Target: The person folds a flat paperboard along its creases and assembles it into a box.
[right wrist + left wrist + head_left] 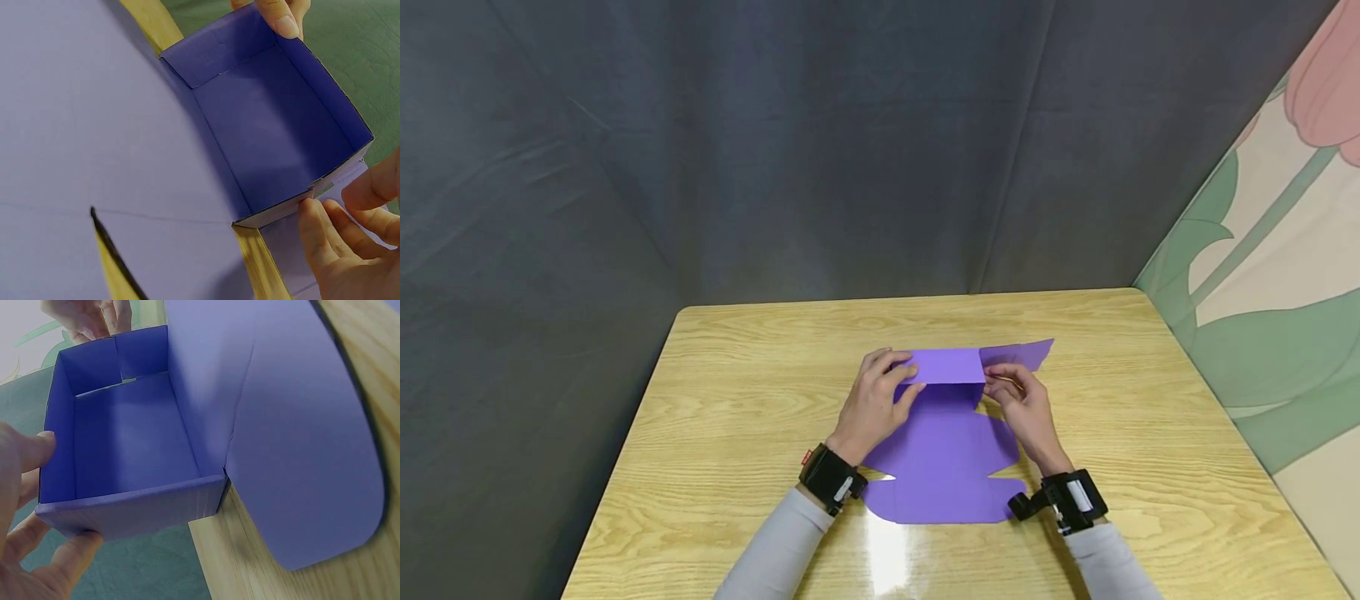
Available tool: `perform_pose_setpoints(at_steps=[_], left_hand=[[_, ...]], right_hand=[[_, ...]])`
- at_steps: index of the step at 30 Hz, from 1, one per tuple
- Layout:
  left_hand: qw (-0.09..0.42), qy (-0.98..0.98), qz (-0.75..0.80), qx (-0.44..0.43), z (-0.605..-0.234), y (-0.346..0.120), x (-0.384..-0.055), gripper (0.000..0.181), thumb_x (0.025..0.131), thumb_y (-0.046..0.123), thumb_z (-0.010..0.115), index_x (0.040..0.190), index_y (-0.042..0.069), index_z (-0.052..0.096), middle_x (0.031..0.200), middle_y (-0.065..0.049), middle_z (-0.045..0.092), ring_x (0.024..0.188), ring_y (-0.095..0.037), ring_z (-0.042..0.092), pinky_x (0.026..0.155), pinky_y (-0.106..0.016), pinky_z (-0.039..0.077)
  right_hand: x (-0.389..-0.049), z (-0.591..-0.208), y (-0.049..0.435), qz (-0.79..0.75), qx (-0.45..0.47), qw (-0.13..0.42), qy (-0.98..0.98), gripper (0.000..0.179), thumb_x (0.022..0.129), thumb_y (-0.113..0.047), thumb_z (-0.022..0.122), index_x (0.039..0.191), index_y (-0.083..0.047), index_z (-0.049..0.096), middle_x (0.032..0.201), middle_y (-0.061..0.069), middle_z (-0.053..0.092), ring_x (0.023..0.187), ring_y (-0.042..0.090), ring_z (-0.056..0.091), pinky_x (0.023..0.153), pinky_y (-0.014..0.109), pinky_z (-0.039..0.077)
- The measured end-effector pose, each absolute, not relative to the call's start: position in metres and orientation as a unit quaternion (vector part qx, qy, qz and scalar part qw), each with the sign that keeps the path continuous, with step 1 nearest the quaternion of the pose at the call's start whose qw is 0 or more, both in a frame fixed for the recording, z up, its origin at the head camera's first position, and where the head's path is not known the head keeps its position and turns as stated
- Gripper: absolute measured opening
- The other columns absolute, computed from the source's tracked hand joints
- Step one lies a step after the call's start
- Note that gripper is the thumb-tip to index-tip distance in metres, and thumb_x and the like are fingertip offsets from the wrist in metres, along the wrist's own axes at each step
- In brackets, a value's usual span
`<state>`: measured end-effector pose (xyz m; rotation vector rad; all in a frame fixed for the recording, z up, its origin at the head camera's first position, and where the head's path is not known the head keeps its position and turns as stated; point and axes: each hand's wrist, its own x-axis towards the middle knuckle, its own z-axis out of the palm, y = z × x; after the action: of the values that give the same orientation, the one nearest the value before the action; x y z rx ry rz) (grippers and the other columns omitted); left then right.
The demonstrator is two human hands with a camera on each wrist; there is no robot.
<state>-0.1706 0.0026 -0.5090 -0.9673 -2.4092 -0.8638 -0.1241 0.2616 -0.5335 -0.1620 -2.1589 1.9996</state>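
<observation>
A partly folded purple cardboard box (946,367) stands on edge on the table, its open tray side toward the person. Its lid panel (943,471), with rounded side flaps, lies flat nearer the person. My left hand (872,400) grips the box's left end, thumb at the wall's edge and other fingers outside. At the right end wall, my right hand (1024,408) pinches the cardboard with its fingertips. A long side flap (1018,354) sticks out unfolded behind that hand. Inside, the tray (131,437) is bare, and its left end wall (219,47) is folded double.
The box lies on a light wood-grain table (737,400). A dark grey curtain (850,150) hangs behind the table's far edge, and a cloth with a tulip pattern (1262,250) hangs along the right. Black wrist cameras sit on both wrists.
</observation>
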Motion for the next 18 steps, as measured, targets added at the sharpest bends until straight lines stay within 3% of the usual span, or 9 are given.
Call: perform_pose_setpoints(at_steps=[18], left_hand=[[0.194, -0.866, -0.305, -0.345, -0.5075, 0.002, -0.1698, 0.025, 0.101, 0.025, 0.077, 0.117, 0.006, 0.08, 0.134, -0.01, 0.07, 0.133, -0.036, 0.061, 0.121, -0.042, 0.047]], right_hand=[[-0.1262, -0.5345, 0.2576, 0.628, -0.042, 0.098, -0.771, 0.031, 0.099, 0.014, 0.056, 0.128, 0.014, 0.064, 0.127, 0.036, 0.067, 0.108, 0.012, 0.072, 0.091, 0.013, 0.058]])
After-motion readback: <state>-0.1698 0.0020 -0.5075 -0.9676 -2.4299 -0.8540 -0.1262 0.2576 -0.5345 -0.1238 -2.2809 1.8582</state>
